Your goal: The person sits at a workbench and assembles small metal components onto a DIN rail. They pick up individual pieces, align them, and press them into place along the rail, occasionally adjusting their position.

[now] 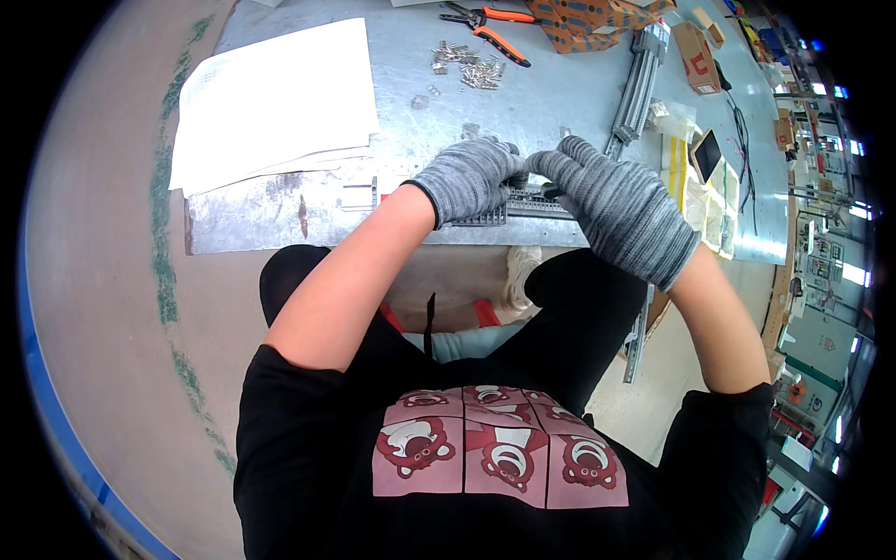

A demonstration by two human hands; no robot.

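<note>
My left hand (471,179) and my right hand (623,210), both in grey knitted gloves, meet over the near edge of the metal table. Their fingers are bent and pinched close together, almost fingertip to fingertip. A small dark piece shows at the right hand's fingers, but its kind is hidden. Beneath the hands lies a dark grey toothed strip (539,207), partly covered by the gloves. Beyond them, several small silvery metal pins (481,73) are scattered in a heap. Pliers with orange and black handles (502,45) rest by that heap.
White paper sheets (275,103) cover the table's left part. Long grey metal rails (638,89) lie to the right, near a patterned cardboard box (593,23), a brown box (696,58) and a small dark-screened device (707,154). A black cable (744,140) runs along the right side.
</note>
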